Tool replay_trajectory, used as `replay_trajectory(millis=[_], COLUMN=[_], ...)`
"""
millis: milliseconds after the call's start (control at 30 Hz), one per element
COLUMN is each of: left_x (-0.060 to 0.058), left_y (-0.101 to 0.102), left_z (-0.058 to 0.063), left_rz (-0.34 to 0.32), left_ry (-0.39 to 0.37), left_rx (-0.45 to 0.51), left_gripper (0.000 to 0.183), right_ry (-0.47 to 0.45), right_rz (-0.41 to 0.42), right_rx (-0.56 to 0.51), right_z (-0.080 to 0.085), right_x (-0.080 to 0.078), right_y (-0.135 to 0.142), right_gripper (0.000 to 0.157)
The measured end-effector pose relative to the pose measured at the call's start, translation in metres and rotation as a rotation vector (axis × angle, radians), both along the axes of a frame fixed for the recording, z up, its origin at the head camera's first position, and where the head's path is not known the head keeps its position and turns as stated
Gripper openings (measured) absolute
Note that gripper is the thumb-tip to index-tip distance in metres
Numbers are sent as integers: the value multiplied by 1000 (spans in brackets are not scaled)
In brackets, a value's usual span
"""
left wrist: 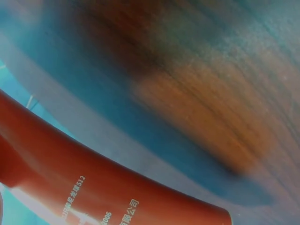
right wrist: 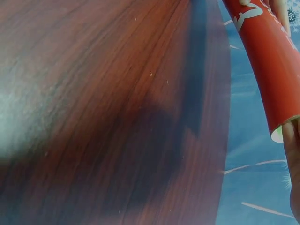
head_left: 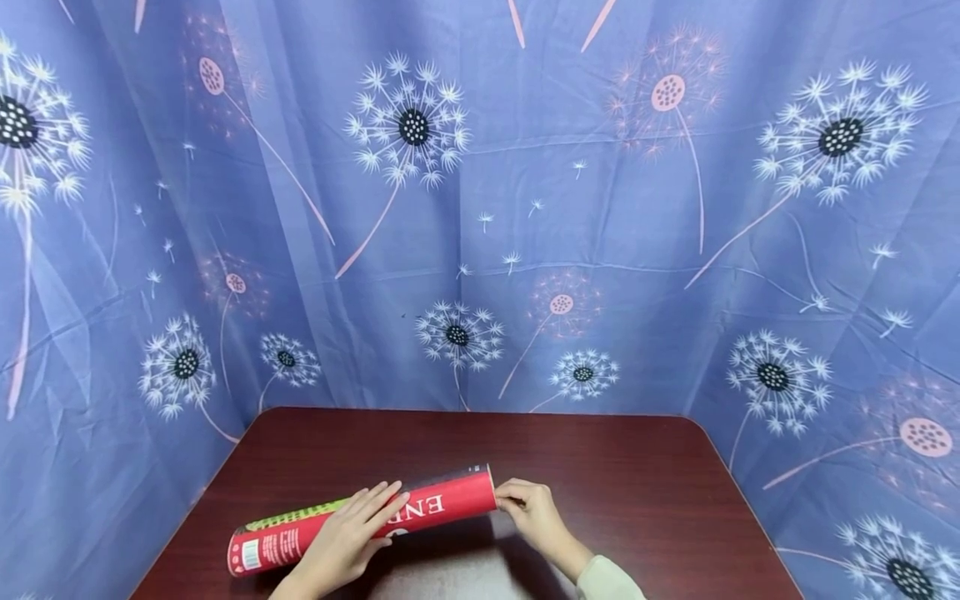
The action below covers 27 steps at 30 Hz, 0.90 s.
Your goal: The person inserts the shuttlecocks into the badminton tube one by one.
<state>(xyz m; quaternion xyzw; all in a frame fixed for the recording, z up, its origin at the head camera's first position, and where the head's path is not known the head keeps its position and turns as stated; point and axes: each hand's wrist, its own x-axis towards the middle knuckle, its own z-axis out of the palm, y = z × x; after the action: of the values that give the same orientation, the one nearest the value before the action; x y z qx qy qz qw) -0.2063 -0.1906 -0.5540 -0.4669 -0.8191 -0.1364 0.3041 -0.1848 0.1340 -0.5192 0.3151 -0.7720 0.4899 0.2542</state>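
Observation:
A long red shuttlecock tube (head_left: 465,495) with white lettering and a green patterned strip is held slantwise over the table, its right end higher. My left hand (head_left: 347,533) grips the middle of it, fingers across the top and thumb at the near side. At the tube's right end, the fingers of my right hand (head_left: 536,512) are bent at the mouth. In the right wrist view, those fingers reach into the open end of the tube (right wrist: 267,61), where something pale green shows. Whether they pinch anything is hidden. Small white print on the tube (left wrist: 117,192) appears in the left wrist view.
A dark reddish-brown wooden table (head_left: 600,450) with rounded far corners lies beneath, bright glare near its front. A blue curtain (head_left: 480,217) with dandelion prints closes off the back and both sides.

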Motion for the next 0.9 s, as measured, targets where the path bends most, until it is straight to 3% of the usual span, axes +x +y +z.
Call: replay_trajectory(millis=[133,267,633,767,900], left_x=[-2,-3,-16,-27,-38], left_y=[0,1,-3,-7,-14], left_z=[1,0,4,2,-5], left_rz=[8,10,73,85,106], left_ry=[-16,-5,-38,-28,-29], left_rx=[-12,-18,-25,-8,-15], left_gripper=[56,50,53,59,48], right_ry=[39,18,-130,-174,-202], right_rz=[41,15,-212,-296,-356], right_rx=[10,35,31,14,19], right_z=[-14,-26,-36,-40,-44], right_x=[-7,-11,0,8,15], right_y=[6,14,48,60,69], right_gripper=[20,17,18,17,16])
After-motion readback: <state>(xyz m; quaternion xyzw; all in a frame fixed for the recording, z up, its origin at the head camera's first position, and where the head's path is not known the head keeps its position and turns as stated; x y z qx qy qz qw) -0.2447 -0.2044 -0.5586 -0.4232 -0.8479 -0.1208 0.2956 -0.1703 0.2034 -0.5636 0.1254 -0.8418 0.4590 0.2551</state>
